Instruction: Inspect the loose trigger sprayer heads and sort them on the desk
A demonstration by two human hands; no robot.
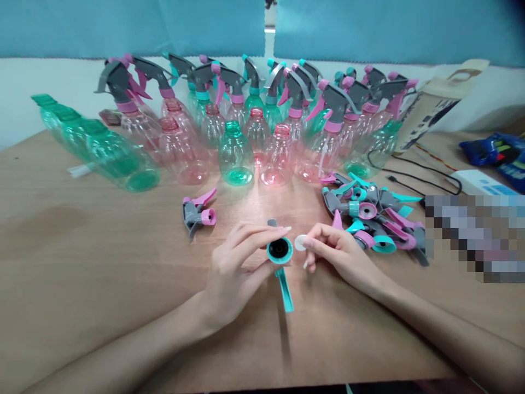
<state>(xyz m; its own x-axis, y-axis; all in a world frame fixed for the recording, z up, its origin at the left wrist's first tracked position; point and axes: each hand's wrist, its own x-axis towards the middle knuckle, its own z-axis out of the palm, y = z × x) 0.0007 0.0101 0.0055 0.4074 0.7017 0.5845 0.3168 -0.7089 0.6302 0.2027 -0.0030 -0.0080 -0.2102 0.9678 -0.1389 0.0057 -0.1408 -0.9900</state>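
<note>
My left hand (pixel 240 268) is closed round a teal and grey spray head (pixel 286 293), whose round collar opening faces up toward the camera. Its teal trigger points down toward the table's front edge. Just right of the collar, my right hand (pixel 334 249) pinches a small white disc (pixel 302 243) between thumb and fingers. A small gap separates the disc from the collar. To the left lies a pink and grey spray head (pixel 197 213). A pile of pink, teal and grey spray heads (pixel 371 210) lies beyond my right hand.
Several pink and green bottles stand across the back, including a green bottle (pixel 236 156); many carry spray heads. Green bottles (pixel 118 156) stand at the left. At the right are a beige tumbler (pixel 435 104), a black cable (pixel 435 169) and a blue packet (pixel 492 156) on the wooden table (pixel 102 262).
</note>
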